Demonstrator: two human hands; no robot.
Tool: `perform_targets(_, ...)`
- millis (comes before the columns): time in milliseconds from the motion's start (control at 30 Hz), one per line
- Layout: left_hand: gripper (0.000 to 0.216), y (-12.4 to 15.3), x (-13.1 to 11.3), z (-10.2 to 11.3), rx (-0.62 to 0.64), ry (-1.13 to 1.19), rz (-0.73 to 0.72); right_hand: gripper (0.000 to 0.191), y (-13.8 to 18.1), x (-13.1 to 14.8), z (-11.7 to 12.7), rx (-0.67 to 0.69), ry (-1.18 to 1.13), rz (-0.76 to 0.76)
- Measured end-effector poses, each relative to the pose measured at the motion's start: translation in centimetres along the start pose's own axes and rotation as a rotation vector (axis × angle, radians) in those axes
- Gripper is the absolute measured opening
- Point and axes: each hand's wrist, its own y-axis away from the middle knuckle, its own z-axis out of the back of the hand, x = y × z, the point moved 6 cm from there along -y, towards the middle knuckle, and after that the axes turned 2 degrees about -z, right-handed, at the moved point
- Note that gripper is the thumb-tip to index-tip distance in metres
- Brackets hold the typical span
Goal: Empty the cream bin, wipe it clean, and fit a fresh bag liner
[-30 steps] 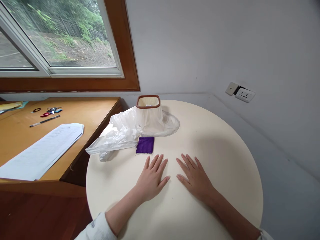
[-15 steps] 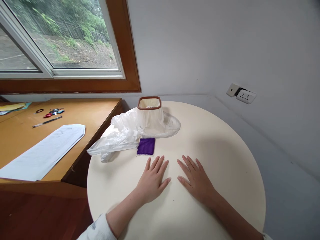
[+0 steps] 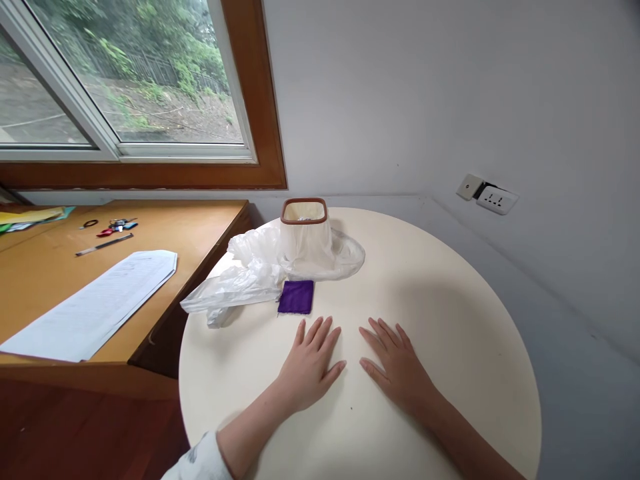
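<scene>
My left hand lies flat on the round cream table, fingers spread, holding nothing. Beside it my right hand also rests palm down with fingers apart. Just beyond my left fingertips sits a small purple cloth square, not touched. Behind it stands a small bin with a brown rim, lined with a clear plastic bag. More crumpled clear plastic spreads to the bin's left.
A wooden desk adjoins the table on the left, carrying a white sheet of paper, a pen and keys. A window is above it. A wall socket is at the right.
Both hands stay flat in place. The view has shifted slightly, so everything sits a little lower and to the right.
</scene>
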Motion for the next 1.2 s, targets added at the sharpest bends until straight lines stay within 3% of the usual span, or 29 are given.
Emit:
perform_targets(200,0.033,-0.6,0.5,1.2,-0.094,0.097,0.075,0.038,-0.1,0.1,0.4,-0.09,-0.021,0.028)
perform_targets(367,0.03,-1.8,2.8,2.3,-0.275,0.067,0.13,0.03,-0.7,0.8,1.1,-0.149,-0.078,0.086)
perform_targets(600,0.032,-3.3,5.1,2.5,-0.324,0.041,0.158,0.031,-3.3,1.0,2.1,-0.379,-0.176,0.191)
perform_targets(933,0.026,-3.6,7.4,2.3,-0.345,0.086,0.26,0.032,-13.6,1.1,4.0,-0.577,-0.198,0.013)
perform_targets(1200,0.025,-3.4,8.0,3.0,-0.38,0.142,0.281,0.037,-22.6,2.8,8.2,-0.528,-0.079,-0.039)
